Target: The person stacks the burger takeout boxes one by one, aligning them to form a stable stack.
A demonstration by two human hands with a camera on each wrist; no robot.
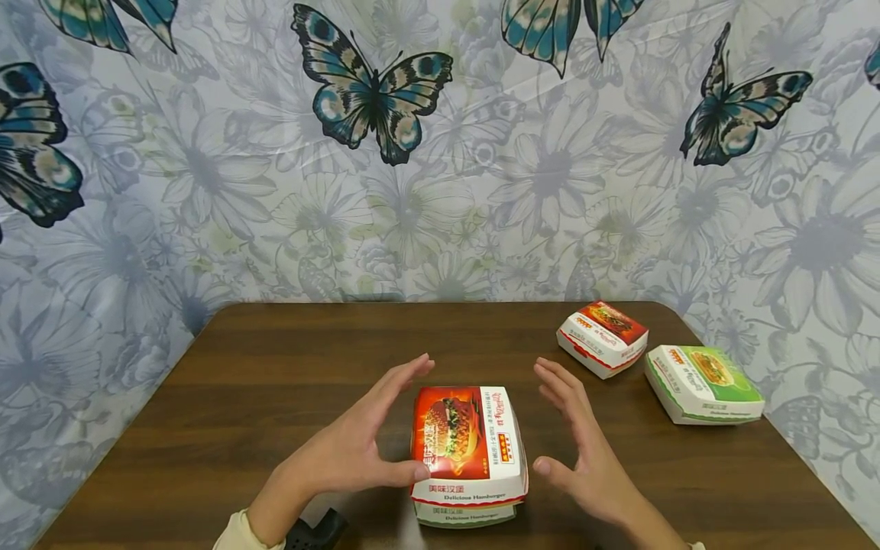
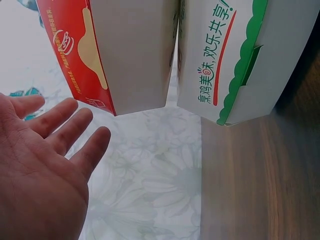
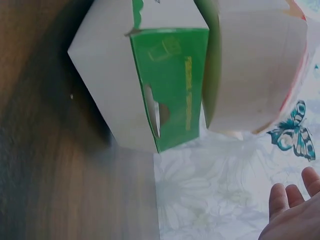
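A red-topped burger box (image 1: 467, 435) sits stacked on a green-trimmed burger box (image 1: 464, 517) near the table's front edge. My left hand (image 1: 357, 443) is held open just left of the stack, fingers straight, with the thumb tip at the stack's lower left corner. My right hand (image 1: 584, 451) is held open just right of the stack, a small gap away. The left wrist view shows the left hand's (image 2: 45, 165) palm beside the red box (image 2: 115, 50) and the green-trimmed box (image 2: 230, 60). In the right wrist view, the right hand's fingertips (image 3: 292, 210) show below the green box (image 3: 145, 75) and the red box (image 3: 255, 70).
A second red burger box (image 1: 603, 336) and a green burger box (image 1: 703, 382) lie at the back right of the brown wooden table (image 1: 275, 367). A floral butterfly curtain (image 1: 440, 153) hangs behind and beside the table. A small black object (image 1: 316, 531) lies under my left wrist.
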